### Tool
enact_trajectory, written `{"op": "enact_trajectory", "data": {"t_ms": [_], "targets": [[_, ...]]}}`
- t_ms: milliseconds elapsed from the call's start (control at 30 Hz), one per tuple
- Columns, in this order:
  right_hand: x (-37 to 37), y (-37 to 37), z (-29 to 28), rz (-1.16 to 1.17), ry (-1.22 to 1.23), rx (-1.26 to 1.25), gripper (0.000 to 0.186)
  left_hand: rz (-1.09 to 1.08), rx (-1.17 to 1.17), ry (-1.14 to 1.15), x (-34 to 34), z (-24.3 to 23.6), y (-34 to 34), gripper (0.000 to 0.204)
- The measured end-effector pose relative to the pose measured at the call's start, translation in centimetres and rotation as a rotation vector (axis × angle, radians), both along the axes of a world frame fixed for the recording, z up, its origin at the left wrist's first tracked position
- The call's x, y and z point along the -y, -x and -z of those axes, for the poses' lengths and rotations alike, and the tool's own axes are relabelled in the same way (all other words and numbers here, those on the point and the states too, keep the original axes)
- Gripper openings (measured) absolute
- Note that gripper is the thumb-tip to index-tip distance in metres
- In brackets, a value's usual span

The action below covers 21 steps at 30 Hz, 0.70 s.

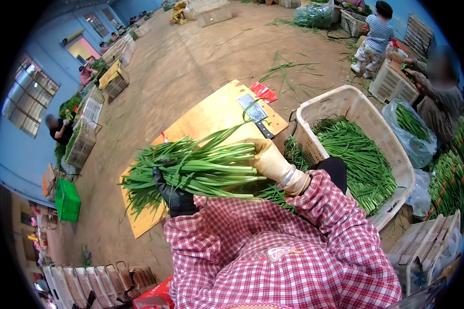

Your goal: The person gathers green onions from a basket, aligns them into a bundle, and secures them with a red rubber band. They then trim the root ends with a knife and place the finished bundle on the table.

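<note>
A: Setting? Concrete floor of a big blue-walled shed, crates along the edges, a low wooden desk with a cleaver on it.

B: And the bundle?

A: Chives, held over the desk's near edge, just ahead of the chest. Long axis runs left to right, leafy tips fanning left, one stray leaf rising towards the cleaver.

B: Hands?

A: Both on it. Left hand, dark glove, curled under the tip half. Right hand, tan glove, wrapped shut around the other end.

B: Nearby?

A: White basket of chives to the right.
</note>
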State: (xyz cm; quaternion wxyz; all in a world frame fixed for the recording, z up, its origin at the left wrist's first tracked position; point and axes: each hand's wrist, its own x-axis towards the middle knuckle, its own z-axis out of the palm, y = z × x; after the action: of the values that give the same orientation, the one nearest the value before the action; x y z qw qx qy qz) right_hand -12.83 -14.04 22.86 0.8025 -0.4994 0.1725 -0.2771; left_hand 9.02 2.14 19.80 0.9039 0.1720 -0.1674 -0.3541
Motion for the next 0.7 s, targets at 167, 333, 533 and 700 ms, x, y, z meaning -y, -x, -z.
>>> {"op": "enact_trajectory", "data": {"t_ms": [167, 333, 533, 700], "targets": [[1.3, 0.8, 0.9, -0.106, 0.375, -0.171, 0.037, 0.024, 0.012, 0.044, -0.4, 1.5, -1.4, 0.034], [1.8, 1.2, 1.6, -0.142, -0.191, -0.046, 0.035, -0.006, -0.031, 0.035, 0.7, 1.0, -0.7, 0.038], [1.3, 2.3, 1.4, 0.008, 0.129, -0.263, 0.023, 0.004, -0.088, -0.066, -0.2, 0.3, 0.6, 0.041], [4.0, 5.4, 4.5, 0.475, 0.618, -0.235, 0.012, 0.022, -0.06, 0.048, -1.0, 1.4, -0.5, 0.035]]}}
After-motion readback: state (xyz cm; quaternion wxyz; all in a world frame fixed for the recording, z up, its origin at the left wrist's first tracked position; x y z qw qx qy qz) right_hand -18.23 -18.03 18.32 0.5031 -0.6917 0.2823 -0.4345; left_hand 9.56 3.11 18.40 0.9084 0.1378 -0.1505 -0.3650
